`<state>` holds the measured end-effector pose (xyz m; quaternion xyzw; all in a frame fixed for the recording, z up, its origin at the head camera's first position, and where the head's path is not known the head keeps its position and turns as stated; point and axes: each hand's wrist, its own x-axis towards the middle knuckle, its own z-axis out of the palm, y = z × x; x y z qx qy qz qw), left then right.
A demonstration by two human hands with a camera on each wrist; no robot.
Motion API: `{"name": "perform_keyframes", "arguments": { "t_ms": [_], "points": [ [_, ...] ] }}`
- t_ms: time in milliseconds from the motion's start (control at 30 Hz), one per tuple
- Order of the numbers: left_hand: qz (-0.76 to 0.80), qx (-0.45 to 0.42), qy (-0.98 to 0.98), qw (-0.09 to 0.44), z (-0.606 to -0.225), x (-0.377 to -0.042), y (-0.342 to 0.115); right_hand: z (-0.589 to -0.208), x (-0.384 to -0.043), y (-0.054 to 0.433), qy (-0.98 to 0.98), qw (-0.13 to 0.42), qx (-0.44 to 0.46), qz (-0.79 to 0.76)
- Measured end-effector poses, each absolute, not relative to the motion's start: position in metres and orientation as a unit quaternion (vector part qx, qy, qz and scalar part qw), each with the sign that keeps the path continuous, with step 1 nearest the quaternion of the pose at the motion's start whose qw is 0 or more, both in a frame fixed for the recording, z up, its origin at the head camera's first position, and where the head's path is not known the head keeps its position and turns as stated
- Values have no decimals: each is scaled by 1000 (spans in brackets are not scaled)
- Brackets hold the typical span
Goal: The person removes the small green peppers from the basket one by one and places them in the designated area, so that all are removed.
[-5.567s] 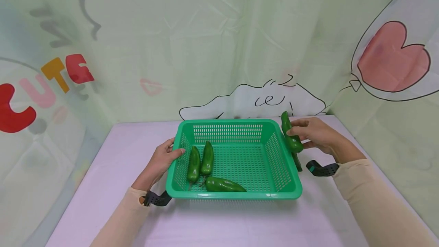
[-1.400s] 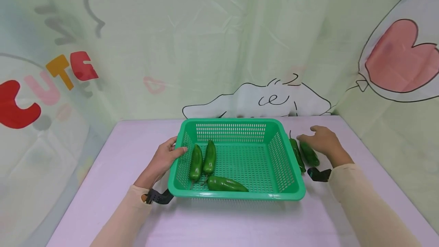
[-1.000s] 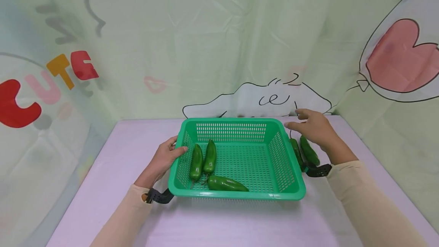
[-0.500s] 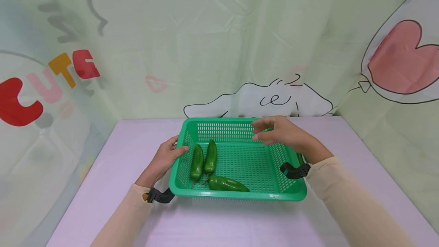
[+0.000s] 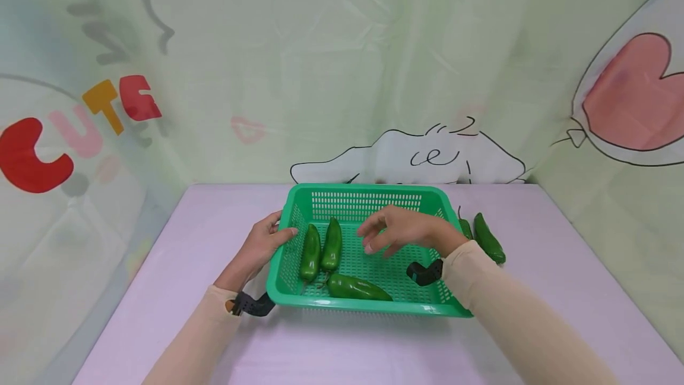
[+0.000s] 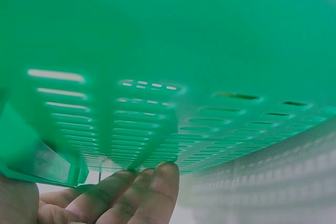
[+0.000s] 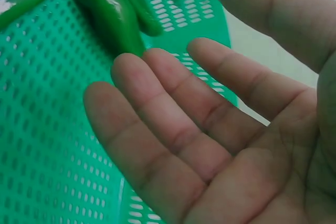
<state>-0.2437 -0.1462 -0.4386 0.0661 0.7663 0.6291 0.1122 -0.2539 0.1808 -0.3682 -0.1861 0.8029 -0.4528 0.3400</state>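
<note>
Well, coloured letters (image 5: 94, 131) at far left spell CUTE. My left hand (image 5: 259, 246) grips the left rim of the green basket (image 5: 369, 306); inside, two peppers (image 5: 310, 254) point away, stems nearest, and a third pepper (image 5: 359, 288) lies crosswise, tip rightward. My right hand (image 5: 398, 229) hangs above, fingers loosely spread; two outer peppers (image 5: 488, 239) lie lengthwise beyond.

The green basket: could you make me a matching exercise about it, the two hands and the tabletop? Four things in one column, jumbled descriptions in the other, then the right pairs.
Things
1. Left hand
2. Right hand
3. Basket
4. Tabletop

Descriptions
A. Over the basket, holding nothing
B. Pale lilac, with two peppers lying on it
C. Holding the basket's side rim
D. Green and slotted, with three peppers inside

Pairs: 1-C, 2-A, 3-D, 4-B
</note>
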Motion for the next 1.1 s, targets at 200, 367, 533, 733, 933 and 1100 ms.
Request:
{"name": "perform_keyframes", "arguments": {
  "t_ms": [200, 367, 533, 733, 933, 1100],
  "points": [
    [627, 61, 769, 110, -438, -242, -145, -379, -254, 168, 797, 373, -194, -433],
    [624, 65, 771, 108, -439, -242, -144, -388, -253, 161, 797, 399, -192, -410],
    [625, 61, 770, 108, -438, -242, -144, -394, -251, 156, 799, 428, -192, -376],
    [628, 63, 767, 109, -438, -243, -144, -399, -248, 149, 804, 440, -189, -353],
    [629, 61, 768, 108, -437, -243, -144, -404, -245, 142, 812, 443, -189, -331],
    [629, 59, 767, 109, -439, -244, -145, -405, -245, 139, 815, 449, -189, -315]
  ]
}}
